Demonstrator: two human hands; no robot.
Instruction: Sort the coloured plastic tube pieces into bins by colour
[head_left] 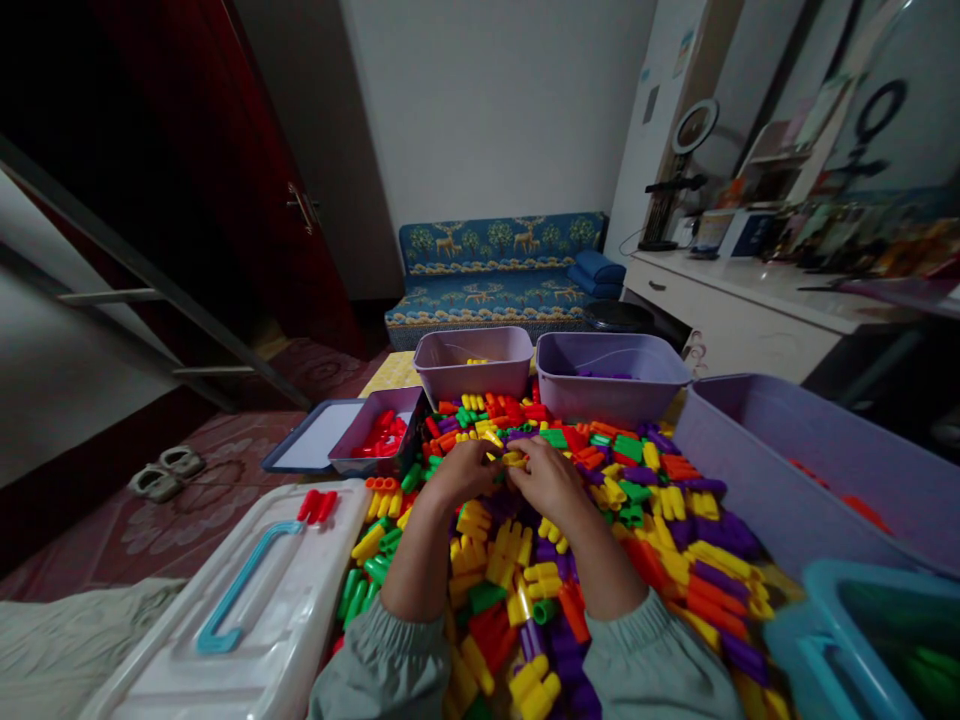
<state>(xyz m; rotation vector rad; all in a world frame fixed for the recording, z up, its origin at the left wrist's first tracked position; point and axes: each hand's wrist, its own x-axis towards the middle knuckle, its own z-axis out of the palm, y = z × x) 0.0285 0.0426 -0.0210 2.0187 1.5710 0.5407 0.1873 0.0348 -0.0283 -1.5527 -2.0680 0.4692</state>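
Note:
Red, yellow, green, orange and purple plastic pieces (510,550) lie heaped over the table. My left hand (466,472) reaches over the middle of the heap, its fingers bent together around something small that I cannot make out. Close beside it on the right, my right hand (546,478) has its fingertips curled at a yellow piece (514,459). The two hands nearly meet there. Their fingertips partly hide what lies between them.
Two purple bins (474,375) (611,385) stand at the back, and a larger one (810,480) on the right. A teal bin (847,640) is front right. Left are a tin (352,440) with red pieces and a white lid (277,600) with a blue handle.

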